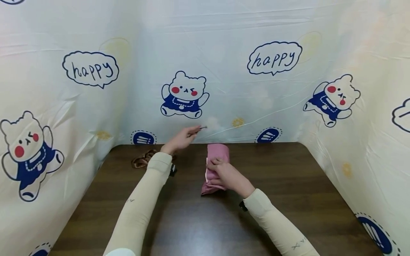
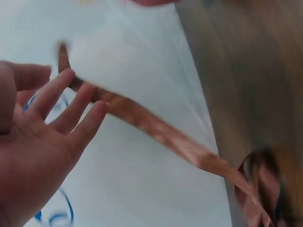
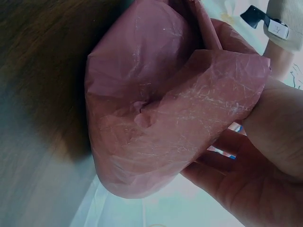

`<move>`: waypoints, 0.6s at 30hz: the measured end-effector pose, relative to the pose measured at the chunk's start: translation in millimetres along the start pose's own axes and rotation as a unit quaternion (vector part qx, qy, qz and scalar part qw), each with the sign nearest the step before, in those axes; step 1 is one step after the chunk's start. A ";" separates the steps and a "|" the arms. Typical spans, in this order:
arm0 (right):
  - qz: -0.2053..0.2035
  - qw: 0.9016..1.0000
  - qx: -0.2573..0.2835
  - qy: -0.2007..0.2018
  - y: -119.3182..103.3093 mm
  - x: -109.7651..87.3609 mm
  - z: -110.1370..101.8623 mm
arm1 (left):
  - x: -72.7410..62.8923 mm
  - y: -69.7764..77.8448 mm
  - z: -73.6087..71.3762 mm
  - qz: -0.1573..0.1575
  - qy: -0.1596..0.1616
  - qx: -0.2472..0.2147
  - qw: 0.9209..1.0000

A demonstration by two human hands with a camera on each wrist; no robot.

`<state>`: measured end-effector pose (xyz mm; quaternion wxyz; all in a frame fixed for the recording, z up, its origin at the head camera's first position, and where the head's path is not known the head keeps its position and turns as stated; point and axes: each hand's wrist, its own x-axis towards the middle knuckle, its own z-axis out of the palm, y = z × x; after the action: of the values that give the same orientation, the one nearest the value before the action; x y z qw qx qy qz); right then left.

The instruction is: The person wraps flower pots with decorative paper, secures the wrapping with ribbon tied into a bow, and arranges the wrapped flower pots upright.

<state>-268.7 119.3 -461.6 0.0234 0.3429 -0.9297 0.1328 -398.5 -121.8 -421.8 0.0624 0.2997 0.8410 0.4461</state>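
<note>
My left hand (image 1: 180,139) is raised over the far table edge and pinches one end of a shiny brown ribbon (image 2: 161,130) at the fingertips. From there the ribbon slants down to a loose coiled heap on the table, seen behind the left wrist in the head view. A pink wrapped bundle (image 1: 220,151) stands at the far middle of the table, its wrapping creased and folded over. My right hand (image 1: 229,176) grips it from the right side, fingers across its front. In the right wrist view the pink wrapping (image 3: 142,123) hides part of the fingers.
The dark wooden table (image 1: 185,220) ends at a pale curtain (image 1: 224,21) printed with bears, which hangs behind and along both sides. Dark wrist straps sit under both cream sleeves (image 1: 137,209).
</note>
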 end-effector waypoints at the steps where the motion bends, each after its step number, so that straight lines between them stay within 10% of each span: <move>1: 0.000 1.000 0.000 -0.001 -0.7 0.0 -0.3 | 1.0 1.3 4.9 -0.001 -0.017 -0.006 1.000; 9: 0.001 1.000 0.000 -0.005 -1.5 0.3 -0.9 | -7.1 -18.6 21.5 -0.057 -0.002 0.065 0.996; 18: -0.005 1.000 -0.001 0.001 0.1 -0.5 0.0 | -32.7 -65.5 27.4 -0.168 -0.022 0.196 0.966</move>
<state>-268.3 119.7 -461.6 0.0259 0.3476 -0.9280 0.1318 -391.1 -148.2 -495.1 0.0951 0.1700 0.9487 0.2489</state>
